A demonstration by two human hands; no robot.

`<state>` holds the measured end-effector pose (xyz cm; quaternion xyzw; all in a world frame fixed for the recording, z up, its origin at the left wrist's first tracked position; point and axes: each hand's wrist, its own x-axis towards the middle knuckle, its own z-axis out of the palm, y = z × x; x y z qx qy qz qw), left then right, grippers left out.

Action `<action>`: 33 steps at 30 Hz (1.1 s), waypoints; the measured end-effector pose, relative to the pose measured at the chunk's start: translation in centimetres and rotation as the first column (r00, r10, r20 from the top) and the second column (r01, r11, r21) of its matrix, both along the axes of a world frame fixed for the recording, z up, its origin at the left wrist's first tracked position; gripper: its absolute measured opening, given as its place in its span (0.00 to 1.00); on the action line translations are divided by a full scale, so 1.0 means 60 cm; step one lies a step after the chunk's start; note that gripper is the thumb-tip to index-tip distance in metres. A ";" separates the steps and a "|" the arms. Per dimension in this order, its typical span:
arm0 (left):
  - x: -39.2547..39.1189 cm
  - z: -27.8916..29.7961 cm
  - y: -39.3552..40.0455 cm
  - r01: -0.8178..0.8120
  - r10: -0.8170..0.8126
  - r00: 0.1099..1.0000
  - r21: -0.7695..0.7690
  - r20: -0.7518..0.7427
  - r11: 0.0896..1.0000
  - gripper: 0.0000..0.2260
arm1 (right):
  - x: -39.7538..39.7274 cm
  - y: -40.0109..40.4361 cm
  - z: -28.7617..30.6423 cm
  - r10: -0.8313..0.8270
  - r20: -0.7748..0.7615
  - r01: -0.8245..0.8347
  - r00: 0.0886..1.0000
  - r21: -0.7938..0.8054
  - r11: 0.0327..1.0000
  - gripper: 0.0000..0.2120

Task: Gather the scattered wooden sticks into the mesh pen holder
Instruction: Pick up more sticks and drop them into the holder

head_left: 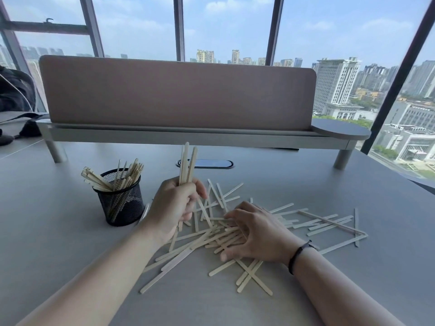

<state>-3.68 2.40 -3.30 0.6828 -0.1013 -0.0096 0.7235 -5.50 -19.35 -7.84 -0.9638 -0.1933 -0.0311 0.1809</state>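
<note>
Wooden sticks point(187, 164) upright in curled left-hand fingers point(200, 191); right fingers point(237, 216) spread on pile point(221, 236).

Both bare forearms reach forward from the lower edge of the view, converging toward the middle. The left hand point(175, 205) is raised on its wrist, back of the hand toward the camera, fingers curled round a small bundle of wooden sticks point(187, 164) that stands upright above the fist and pokes out slightly below it. The right hand point(255, 232) lies low and palm down, fingers spread and slightly bent, fingertips and thumb pressing on the loose sticks beneath it without closing round any. A dark band point(298, 255) circles the right wrist. The right forearm angles in from the lower right, the left from the lower left.
</note>
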 end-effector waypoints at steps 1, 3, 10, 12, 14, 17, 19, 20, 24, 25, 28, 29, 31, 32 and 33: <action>0.000 0.000 0.001 0.005 -0.004 1.000 -0.043 0.011 0.999 0.06 | 0.001 0.002 -0.003 -0.005 0.008 0.005 1.000 0.001 1.000 0.47; 0.001 0.001 0.002 -0.017 0.020 1.000 -0.114 0.023 0.993 0.04 | 0.003 0.007 -0.006 -0.014 0.025 0.014 1.000 0.002 1.000 0.45; 0.010 -0.010 -0.003 -0.156 0.163 0.978 -0.059 0.128 0.986 0.13 | 0.006 0.014 -0.009 -0.032 0.025 0.033 0.999 -0.011 0.999 0.36; 0.009 -0.007 -0.004 -0.153 0.161 0.975 -0.063 0.151 0.986 0.12 | 0.007 0.016 -0.008 -0.046 0.026 0.046 0.999 -0.014 0.999 0.35; 0.010 -0.001 -0.004 -0.137 0.144 0.970 -0.047 0.194 0.989 0.09 | 0.008 0.019 -0.008 -0.055 0.027 0.056 0.998 -0.020 0.998 0.34; 0.008 0.012 -0.002 -0.132 0.129 0.960 -0.005 0.247 0.991 0.08 | 0.011 0.023 -0.007 -0.064 0.004 0.064 0.998 -0.005 0.998 0.31; 0.007 0.018 -0.001 -0.134 0.127 0.960 0.012 0.248 0.991 0.09 | 0.010 0.024 -0.004 -0.059 -0.013 0.059 0.998 0.006 0.998 0.30; 0.007 0.021 0.000 -0.133 0.124 0.962 0.021 0.244 0.991 0.10 | 0.009 0.025 -0.002 -0.053 -0.025 0.053 0.998 0.005 0.999 0.29; 0.009 0.019 0.004 -0.116 0.098 0.971 0.068 0.219 0.991 0.12 | 0.005 0.028 0.003 -0.026 -0.071 0.028 0.997 0.022 0.999 0.26; 0.008 0.017 0.003 -0.109 0.091 0.973 0.073 0.213 0.991 0.12 | 0.004 0.028 0.003 -0.021 -0.080 0.025 0.997 0.039 0.999 0.26; 0.008 0.010 -0.001 -0.089 0.078 0.979 0.050 0.188 0.995 0.09 | 0.001 0.021 0.007 0.010 -0.125 0.000 0.992 0.081 0.997 0.29; 0.009 0.009 -0.001 -0.090 0.079 0.979 0.051 0.190 0.995 0.07 | -0.001 0.019 0.010 0.029 -0.134 -0.019 0.991 0.073 0.997 0.32; 0.013 0.006 0.001 -0.111 0.094 0.974 0.071 0.207 0.991 0.02 | -0.002 0.016 0.017 0.059 -0.131 -0.055 0.990 0.032 0.998 0.37; 0.017 0.005 0.003 -0.128 0.110 0.971 0.076 0.214 0.989 0.02 | -0.001 0.014 0.019 0.068 -0.124 -0.067 0.990 0.012 0.998 0.40; 0.020 0.004 0.006 -0.147 0.125 0.966 0.081 0.226 0.986 0.04 | -0.001 0.012 0.022 0.074 -0.119 -0.075 0.990 -0.005 0.997 0.42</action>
